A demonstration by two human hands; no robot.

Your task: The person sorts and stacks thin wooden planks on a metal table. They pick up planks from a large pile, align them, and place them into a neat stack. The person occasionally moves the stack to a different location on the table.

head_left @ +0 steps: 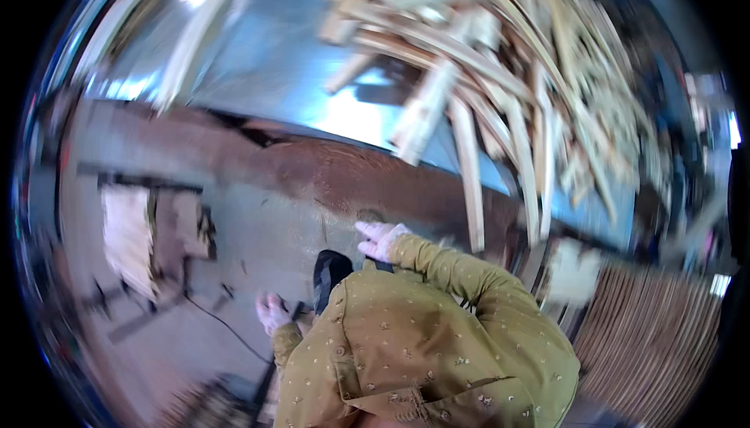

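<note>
My right hand (380, 240), in a pale glove, is held in front of my body with its fingers apart and nothing visible in it. Lower and to the left hangs my left hand (273, 315), also gloved, its fingers loosely apart and blurred; I see nothing in it. Neither hand touches the wood. Closest ahead of the right hand is a metal-topped table (289, 76), which bears a large heap of wooden strips (461, 53). Several strips stick out over its near edge. Motion smears much of the view.
A long wooden piece (190, 49) lies at the table's left. On the left floor stands a stack of pale wood pieces (127, 236), with a dark cable (223, 322) nearby. A neat stack of thin strips (648, 342) is at my right, beside a pale block (573, 272).
</note>
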